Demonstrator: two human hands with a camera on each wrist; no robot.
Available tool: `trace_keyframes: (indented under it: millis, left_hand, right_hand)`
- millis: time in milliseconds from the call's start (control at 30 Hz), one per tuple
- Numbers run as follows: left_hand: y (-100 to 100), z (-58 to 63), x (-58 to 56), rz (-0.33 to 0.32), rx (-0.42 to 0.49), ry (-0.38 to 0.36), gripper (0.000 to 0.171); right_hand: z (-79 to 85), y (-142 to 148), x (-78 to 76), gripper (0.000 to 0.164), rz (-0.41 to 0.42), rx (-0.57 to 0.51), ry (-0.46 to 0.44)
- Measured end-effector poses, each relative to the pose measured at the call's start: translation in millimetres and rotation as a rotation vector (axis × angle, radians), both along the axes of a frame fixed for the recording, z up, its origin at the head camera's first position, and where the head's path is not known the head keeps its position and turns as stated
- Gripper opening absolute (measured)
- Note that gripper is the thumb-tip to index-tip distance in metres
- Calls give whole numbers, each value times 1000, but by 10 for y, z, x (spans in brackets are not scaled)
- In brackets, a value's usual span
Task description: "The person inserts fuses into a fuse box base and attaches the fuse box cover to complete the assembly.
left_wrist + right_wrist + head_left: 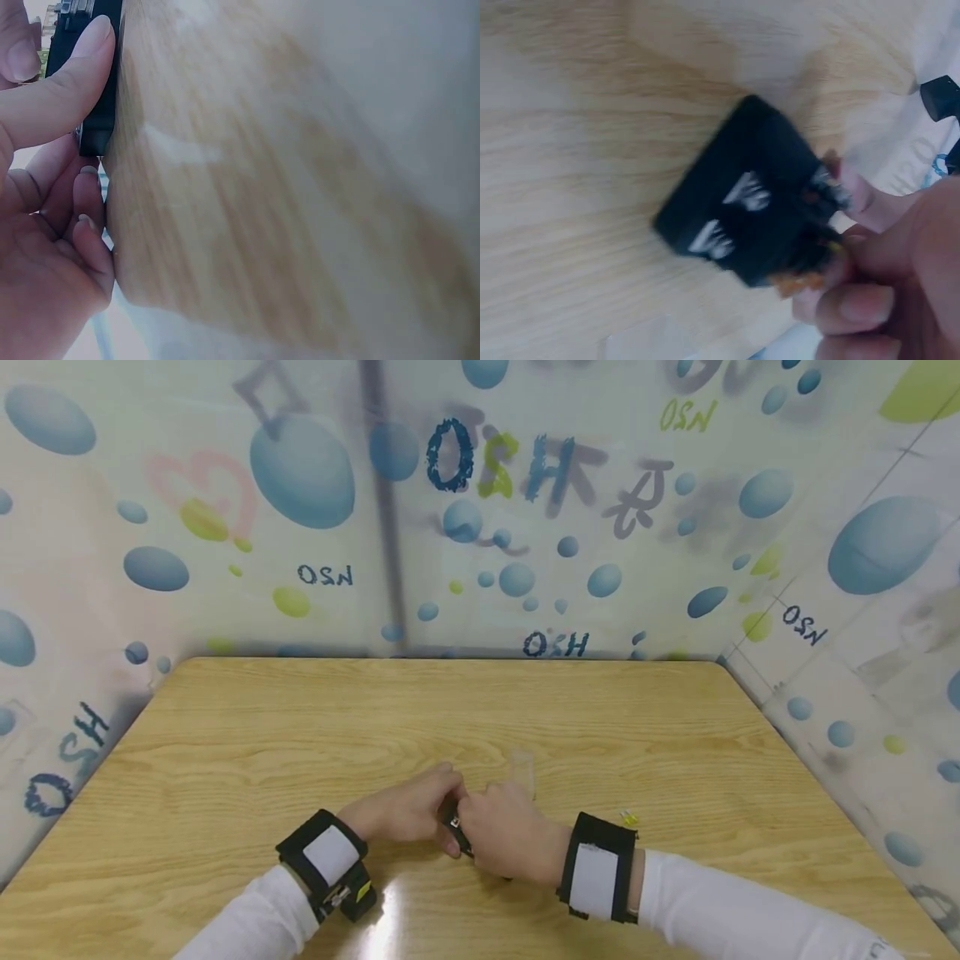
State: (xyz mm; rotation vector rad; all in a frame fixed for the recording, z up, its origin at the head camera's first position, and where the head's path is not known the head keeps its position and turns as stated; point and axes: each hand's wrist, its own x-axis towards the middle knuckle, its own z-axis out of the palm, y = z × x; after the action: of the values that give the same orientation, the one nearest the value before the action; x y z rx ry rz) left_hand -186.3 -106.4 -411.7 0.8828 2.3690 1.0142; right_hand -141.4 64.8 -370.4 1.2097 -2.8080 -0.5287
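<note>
Between the two hands is a small black block-shaped part [461, 835], held low over the middle of the table. In the right wrist view the same black part [742, 195] shows two silvery marks on its face and a small orange bit at one end; its exact kind cannot be told. My left hand [408, 806] pinches it, the thumb flat along its side in the left wrist view. From the other side my right hand [510, 831] grips its end, where curled fingers and thumb hide part of it.
A clear flat strip [522, 767] lies on the wooden table [300, 718] just beyond the right hand. To the right of that hand is a tiny yellow piece [628, 817]. Patterned sheeting [465, 585] rises behind the table's far edge and along its sides.
</note>
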Motion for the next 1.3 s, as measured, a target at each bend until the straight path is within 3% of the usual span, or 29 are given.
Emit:
trace_keyframes:
  millis: [167, 467, 700, 900, 1067, 1300]
  left_hand:
    - [15, 11, -3, -8, -15, 37, 49]
    - [35, 33, -19, -20, -15, 47, 52]
    - [26, 35, -26, -22, -21, 70, 53]
    - [5, 20, -26, -30, -11, 103, 51]
    - [1, 16, -13, -25, -2, 90, 45]
    - [7, -12, -4, -17, 24, 42, 44]
  right_hand:
    - [-56, 78, -20, 19, 72, 19, 61]
    - [-185, 243, -69, 18, 276, 18, 265]
    - [-217, 218, -52, 16, 286, 21, 312]
    - [-201, 139, -18, 12, 328, 117, 434]
    - [-163, 58, 3, 27, 381, 208, 547]
    - [-187, 43, 22, 35, 346, 185, 473]
